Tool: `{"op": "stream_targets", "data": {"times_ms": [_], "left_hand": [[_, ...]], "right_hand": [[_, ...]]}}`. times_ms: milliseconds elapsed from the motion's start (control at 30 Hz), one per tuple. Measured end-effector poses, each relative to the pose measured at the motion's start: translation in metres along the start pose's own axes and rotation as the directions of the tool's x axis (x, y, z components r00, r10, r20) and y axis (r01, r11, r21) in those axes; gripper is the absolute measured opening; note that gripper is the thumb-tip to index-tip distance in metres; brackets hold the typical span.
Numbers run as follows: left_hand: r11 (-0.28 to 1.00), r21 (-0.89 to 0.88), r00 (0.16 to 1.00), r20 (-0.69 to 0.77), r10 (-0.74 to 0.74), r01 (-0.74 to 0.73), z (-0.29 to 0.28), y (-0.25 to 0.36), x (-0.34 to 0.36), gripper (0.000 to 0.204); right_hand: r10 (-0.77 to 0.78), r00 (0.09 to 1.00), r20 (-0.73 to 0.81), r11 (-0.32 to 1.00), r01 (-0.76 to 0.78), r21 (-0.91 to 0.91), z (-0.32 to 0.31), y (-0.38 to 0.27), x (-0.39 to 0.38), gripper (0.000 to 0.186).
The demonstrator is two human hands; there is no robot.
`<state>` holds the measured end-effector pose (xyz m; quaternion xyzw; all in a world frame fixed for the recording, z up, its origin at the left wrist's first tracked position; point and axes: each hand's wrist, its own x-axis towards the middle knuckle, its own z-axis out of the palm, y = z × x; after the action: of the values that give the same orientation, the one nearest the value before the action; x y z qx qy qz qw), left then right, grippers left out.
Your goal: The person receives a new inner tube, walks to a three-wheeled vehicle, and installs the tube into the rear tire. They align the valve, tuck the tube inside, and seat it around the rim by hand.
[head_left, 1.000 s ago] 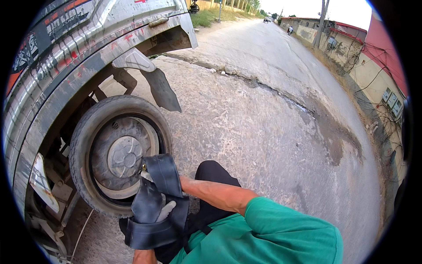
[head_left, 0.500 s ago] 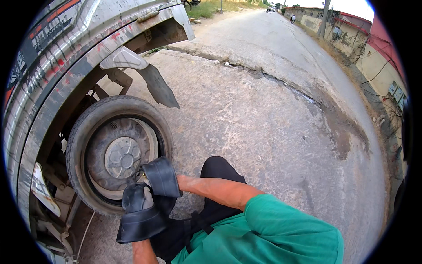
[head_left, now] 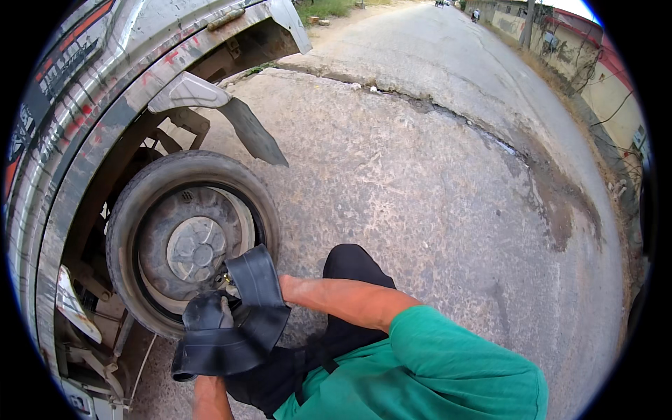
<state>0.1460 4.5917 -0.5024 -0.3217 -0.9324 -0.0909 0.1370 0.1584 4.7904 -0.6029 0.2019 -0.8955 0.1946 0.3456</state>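
A limp black rubber inner tube (head_left: 241,343) hangs in folds over both hands, in front of a wheel. Part of my left hand (head_left: 226,313), in what looks like a grey glove, shows between the folds, closed on the rubber. My right hand, seen only at its wrist (head_left: 288,288), reaches behind the tube's upper fold and holds it; its fingers are hidden. A small brass-coloured valve stem (head_left: 226,278) shows beside that fold. Behind is the dusty wheel, its tire (head_left: 189,162) around a round metal hub (head_left: 196,248). A dark gap runs between tire and rim.
A scratched vehicle body (head_left: 105,105) with an open wheel arch fills the left. A bent dark mud flap (head_left: 253,134) juts out above the wheel. My bent knee (head_left: 357,262) is close by the wheel. Cracked concrete road (head_left: 413,196) stretches right, towards a wall (head_left: 616,105).
My left hand and the lower fold of the tube have shifted slightly left and up. The folds have spread apart a little. The view has tilted slightly.
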Motion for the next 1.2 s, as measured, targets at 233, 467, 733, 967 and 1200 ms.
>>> {"op": "stream_targets", "data": {"times_ms": [233,467,733,967,1200], "left_hand": [[0.956,0.183,0.956,0.228,0.184,-0.228,-0.002,-0.004,0.014,0.029],[0.986,0.017,0.976,0.145,0.160,-0.165,-0.013,0.019,-0.007,0.031],[0.857,-0.515,0.998,0.037,0.058,-0.031,-0.013,0.026,-0.039,0.034],[0.518,-0.837,0.969,-0.054,0.239,-0.174,-0.040,0.073,-0.024,0.040],[0.707,-0.650,0.905,0.424,0.035,0.277,0.011,0.041,-0.027,0.041]], "right_hand": [[-0.152,0.987,-0.047,0.985,0.147,-0.093,0.028,0.017,-0.012,0.034],[-0.075,0.969,0.236,0.983,0.112,-0.145,-0.023,0.009,0.018,0.024],[0.089,0.924,0.372,0.991,-0.120,0.060,-0.023,0.008,0.016,0.016],[-0.043,0.961,0.274,0.979,-0.014,0.202,0.015,0.027,-0.021,0.022],[0.096,0.893,0.439,0.988,-0.138,0.065,-0.031,-0.010,0.030,0.029]]}}
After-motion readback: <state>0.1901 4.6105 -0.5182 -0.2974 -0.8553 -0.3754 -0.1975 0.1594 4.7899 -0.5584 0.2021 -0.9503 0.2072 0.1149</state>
